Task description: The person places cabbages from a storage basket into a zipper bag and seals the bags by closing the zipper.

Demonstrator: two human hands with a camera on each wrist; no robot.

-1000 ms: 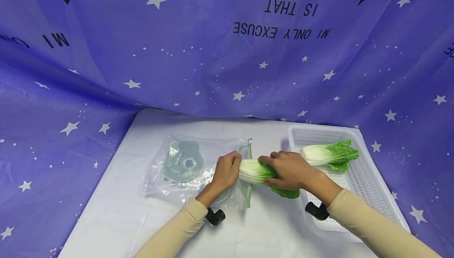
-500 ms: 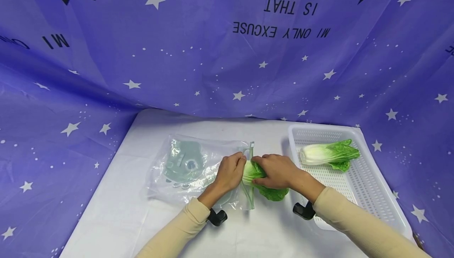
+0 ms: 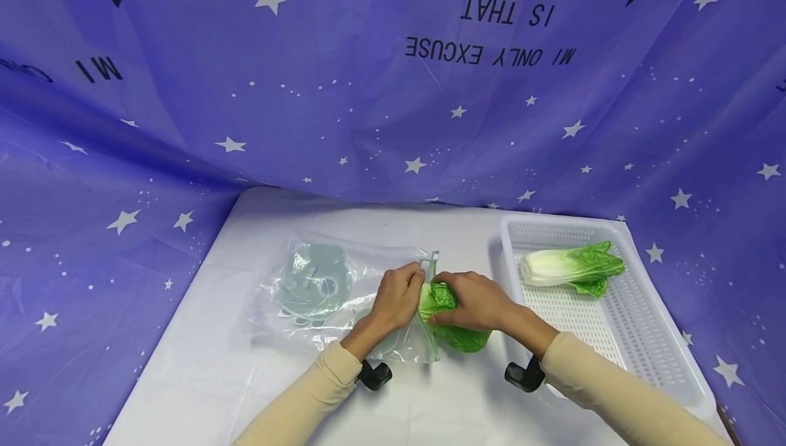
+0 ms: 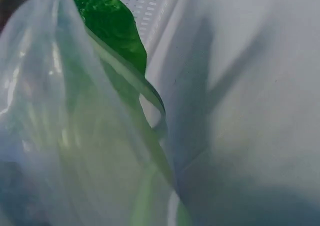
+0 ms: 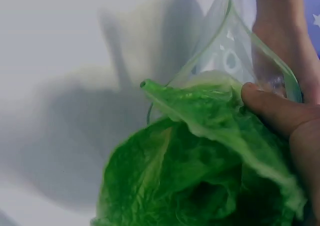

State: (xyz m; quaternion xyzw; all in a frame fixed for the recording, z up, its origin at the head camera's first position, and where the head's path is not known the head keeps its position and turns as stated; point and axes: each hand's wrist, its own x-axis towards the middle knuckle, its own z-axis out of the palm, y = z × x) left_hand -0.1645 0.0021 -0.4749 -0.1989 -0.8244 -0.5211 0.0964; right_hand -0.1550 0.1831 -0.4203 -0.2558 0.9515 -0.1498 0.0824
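Observation:
A clear zip bag (image 3: 381, 262) with a green cartoon print lies on the table, its green-edged mouth facing right. My left hand (image 3: 396, 296) grips the upper side of that mouth. With my right hand (image 3: 479, 303) I hold a head of Chinese cabbage (image 3: 463, 338) by its leafy part. The cabbage's pale base is inside the bag, showing through the plastic in the left wrist view, while the green leaves (image 5: 200, 151) stick out of the opening. In the right wrist view my thumb (image 5: 275, 106) presses on the leaves. The other fingers are hidden there.
A white perforated basket (image 3: 666, 337) stands at the right of the table, with a second Chinese cabbage (image 3: 571, 266) lying in it. A white cloth covers the table (image 3: 202, 337). Behind and at the sides hangs a purple star-patterned curtain (image 3: 368, 105).
My right hand has moved left with the cabbage, pushing its white base into the bag. My left hand has shifted slightly right and keeps hold of the bag's mouth.

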